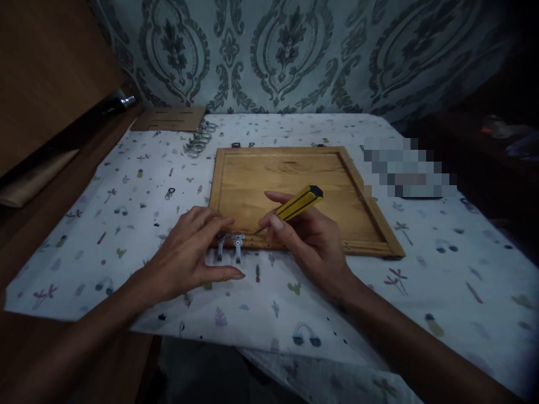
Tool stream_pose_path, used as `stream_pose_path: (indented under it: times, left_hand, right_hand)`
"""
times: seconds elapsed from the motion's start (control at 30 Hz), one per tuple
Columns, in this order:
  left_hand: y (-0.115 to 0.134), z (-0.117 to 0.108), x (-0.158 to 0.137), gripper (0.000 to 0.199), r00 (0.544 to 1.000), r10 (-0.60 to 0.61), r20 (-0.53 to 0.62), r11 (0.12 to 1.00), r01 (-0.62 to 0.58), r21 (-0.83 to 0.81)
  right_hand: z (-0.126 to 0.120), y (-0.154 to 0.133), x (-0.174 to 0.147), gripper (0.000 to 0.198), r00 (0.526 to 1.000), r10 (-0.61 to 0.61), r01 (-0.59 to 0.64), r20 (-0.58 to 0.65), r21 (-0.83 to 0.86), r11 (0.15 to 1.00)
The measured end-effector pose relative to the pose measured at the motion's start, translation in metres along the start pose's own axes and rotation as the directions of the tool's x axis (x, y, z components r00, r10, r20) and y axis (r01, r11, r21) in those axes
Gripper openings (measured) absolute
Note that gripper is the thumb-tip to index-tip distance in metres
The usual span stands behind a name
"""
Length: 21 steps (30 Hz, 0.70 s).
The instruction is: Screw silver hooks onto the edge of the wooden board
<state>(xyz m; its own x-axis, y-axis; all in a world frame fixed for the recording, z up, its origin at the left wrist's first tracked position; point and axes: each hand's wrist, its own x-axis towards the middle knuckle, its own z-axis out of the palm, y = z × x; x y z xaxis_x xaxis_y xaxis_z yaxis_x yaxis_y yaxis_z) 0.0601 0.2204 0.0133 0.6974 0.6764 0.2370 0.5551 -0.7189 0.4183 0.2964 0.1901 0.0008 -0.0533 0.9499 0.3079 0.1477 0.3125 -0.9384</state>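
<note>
A wooden frame (273, 174) with a recessed panel lies flat on the cloth in front of me. Two metal hooks (238, 247) rest along its near edge, their curved ends hanging over towards me. My left hand (185, 252) is beside them, fingers resting on the frame's near left corner, thumb stretched out apart below the hooks. In a writing grip, my right hand (314, 238) holds a yellow-and-black pencil (298, 203). Its point meets the near rail just right of the hooks. Small dark dots show along that rail.
A printed white cloth (261, 308) covers the table. At the back left are a brown cardboard piece (168, 119) and a heap of metal hooks (200, 140). A pixelated object (408, 168) lies at the right. Patterned fabric (290, 56) hangs behind, and a wooden panel (50, 73) stands left.
</note>
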Motion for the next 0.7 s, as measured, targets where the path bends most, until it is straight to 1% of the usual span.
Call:
stream_pose_path:
  times: [0.1,0.2,0.3,0.47,0.57,0.7]
  left_hand:
    - [-0.001,0.003,0.003,0.063,1.000,-0.012,0.010,1.000,0.012,-0.010]
    - [-0.004,0.006,0.003,0.059,1.000,-0.010,0.022,1.000,0.010,-0.027]
    - [-0.005,0.010,0.002,0.055,1.000,-0.003,0.007,1.000,0.003,-0.020]
    - [-0.006,0.014,0.003,0.045,1.000,0.004,-0.017,1.000,-0.004,-0.021]
    - [-0.006,0.015,0.004,0.042,1.000,0.019,-0.025,1.000,-0.019,-0.010]
    - [-0.006,0.016,0.004,0.042,0.999,0.032,-0.023,0.999,-0.032,-0.014]
  right_hand:
    - [0.000,0.002,-0.003,0.037,1.000,-0.006,0.006,-0.001,0.066,0.998]
    - [0.000,0.001,-0.004,0.035,1.000,-0.013,0.016,-0.027,0.116,0.993]
    - [0.000,-0.001,-0.003,0.035,0.999,-0.011,0.015,-0.039,0.112,0.994]
    - [0.001,-0.003,-0.002,0.037,1.000,0.011,-0.010,-0.012,0.077,0.997]
    - [0.000,-0.003,-0.002,0.035,1.000,0.003,-0.003,-0.013,0.008,1.000]
    - [-0.002,-0.006,0.000,0.025,0.997,-0.071,0.066,-0.018,-0.207,0.976]
